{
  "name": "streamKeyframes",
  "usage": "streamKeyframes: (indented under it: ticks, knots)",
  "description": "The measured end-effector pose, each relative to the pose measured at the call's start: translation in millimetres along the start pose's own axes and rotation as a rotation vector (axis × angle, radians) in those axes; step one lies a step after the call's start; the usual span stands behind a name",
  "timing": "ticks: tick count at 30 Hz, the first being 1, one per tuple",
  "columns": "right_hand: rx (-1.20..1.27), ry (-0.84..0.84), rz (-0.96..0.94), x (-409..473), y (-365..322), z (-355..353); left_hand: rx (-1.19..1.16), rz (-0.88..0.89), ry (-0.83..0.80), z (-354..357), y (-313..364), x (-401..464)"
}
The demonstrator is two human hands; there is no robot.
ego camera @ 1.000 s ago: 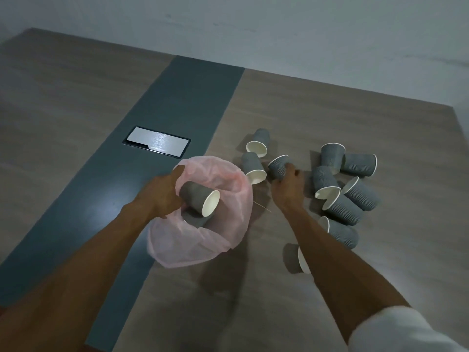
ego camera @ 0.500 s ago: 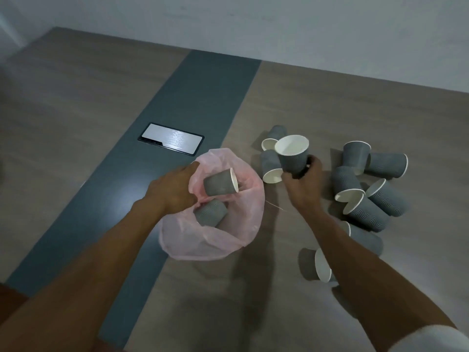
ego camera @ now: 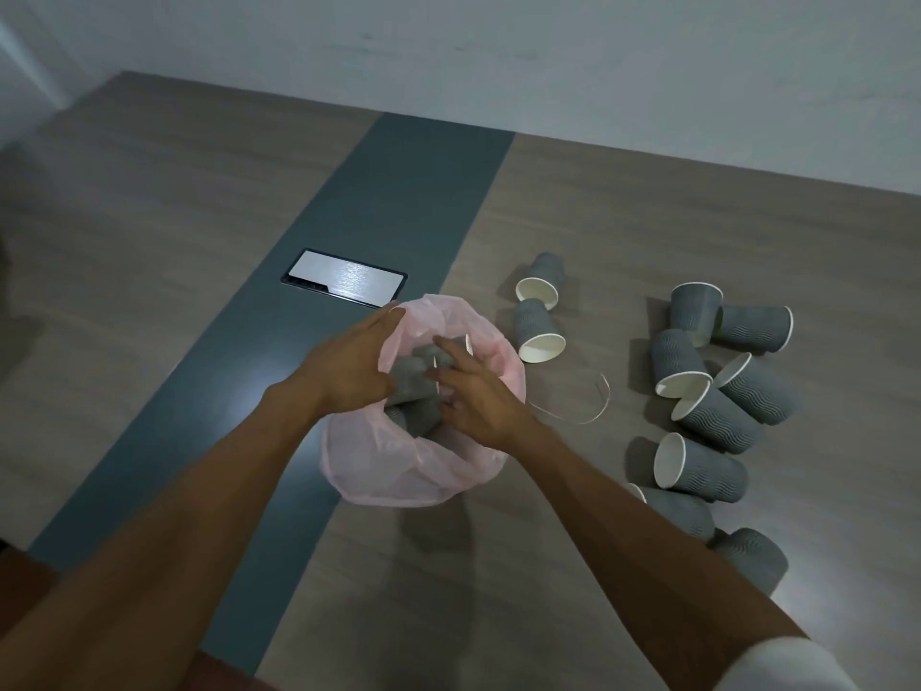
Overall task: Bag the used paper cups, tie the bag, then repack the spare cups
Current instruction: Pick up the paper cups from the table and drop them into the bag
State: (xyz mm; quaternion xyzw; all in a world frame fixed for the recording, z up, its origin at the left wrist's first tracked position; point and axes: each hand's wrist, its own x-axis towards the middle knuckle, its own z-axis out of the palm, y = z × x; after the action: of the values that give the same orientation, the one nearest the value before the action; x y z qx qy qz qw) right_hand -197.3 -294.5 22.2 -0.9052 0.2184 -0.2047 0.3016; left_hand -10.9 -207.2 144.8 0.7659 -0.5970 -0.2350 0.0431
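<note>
Moved since half a second ago: right hand now at pink bag mouth, fingers loose over bagged cups; left hand spread, holding rim. Loose cups remain on table. Risk: thin rim slipping, bag collapsing, cups spilling

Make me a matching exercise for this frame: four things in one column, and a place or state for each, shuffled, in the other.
Things
1. pink bag
2. metal plate
3. thin loop
4. upright cup

Places or states
A. set into the blue-grey strip
B. standing in the right-hand pile
C. mouth open, cups inside
D. flat on the wood, right of the bag

Pairs: 1-C, 2-A, 3-D, 4-B
</note>
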Motion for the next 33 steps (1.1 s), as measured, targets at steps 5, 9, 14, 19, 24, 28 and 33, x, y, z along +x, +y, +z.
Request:
streamKeyframes:
  ticks: [5,9,14,19,24,28,33]
  knots:
    - [-0.078,0.427,0.545,-13,26,-35,0.075,-0.052,0.059,7,-3,4]
    - [-0.223,0.243,0.745,-8,66,-63,0.117,-0.04,0.221,12,-4,6]
    - [-0.252,0.056,0.76,-1,112,-57,0.229,-0.034,0.204,19,-11,7]
    - [0.064,0.682,0.893,-5,95,-54,0.205,-0.071,0.03,29,-23,10]
    - [0.672,0.473,0.701,-15,64,-49,0.007,-0.01,-0.006,38,-27,18]
    - [0.131,-0.01,0.705,-26,53,-33,-0.133,0.025,-0.015,38,-24,16]
    - [-0.168,-0.047,0.829,-36,40,-33,-0.19,0.042,0.0,38,-26,6]
